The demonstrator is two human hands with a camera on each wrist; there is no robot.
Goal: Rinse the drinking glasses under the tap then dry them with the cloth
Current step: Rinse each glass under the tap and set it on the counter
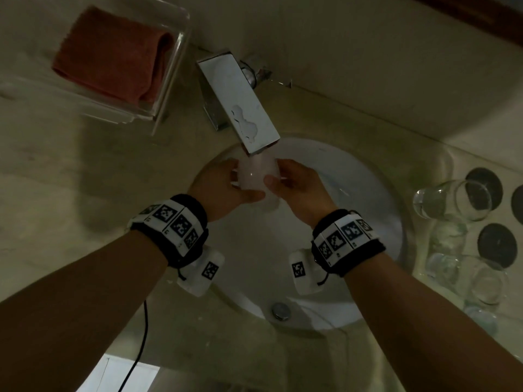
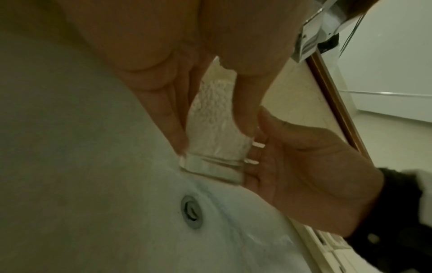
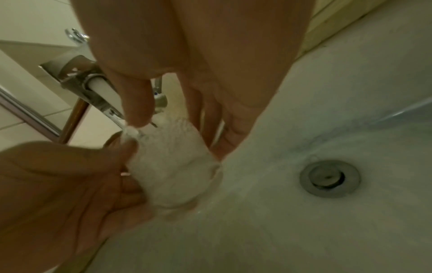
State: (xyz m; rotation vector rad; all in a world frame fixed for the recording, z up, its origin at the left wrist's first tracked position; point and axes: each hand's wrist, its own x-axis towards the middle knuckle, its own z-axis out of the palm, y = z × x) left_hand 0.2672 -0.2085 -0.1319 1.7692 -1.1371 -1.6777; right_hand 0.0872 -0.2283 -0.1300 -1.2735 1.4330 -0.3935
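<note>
Both hands hold one drinking glass (image 1: 256, 176) under the chrome tap (image 1: 240, 106), over the white sink (image 1: 368, 193). Water foams white inside the glass (image 2: 215, 129) and runs over it. My left hand (image 1: 226, 185) grips the glass from the left, fingers and thumb around its wall. My right hand (image 1: 297, 185) grips it from the right, thumb on the near side. In the right wrist view the glass (image 3: 170, 166) sits between both hands with the tap (image 3: 93, 88) behind. A folded red cloth (image 1: 113, 55) lies in a clear tray (image 1: 175, 60) at the back left.
Several clear glasses stand on the counter right of the sink, one (image 1: 452, 199) near the basin rim, beside dark round coasters (image 1: 496, 244). The drain (image 1: 281, 311) lies at the sink's near side. A black cable (image 1: 141, 349) hangs below my left arm.
</note>
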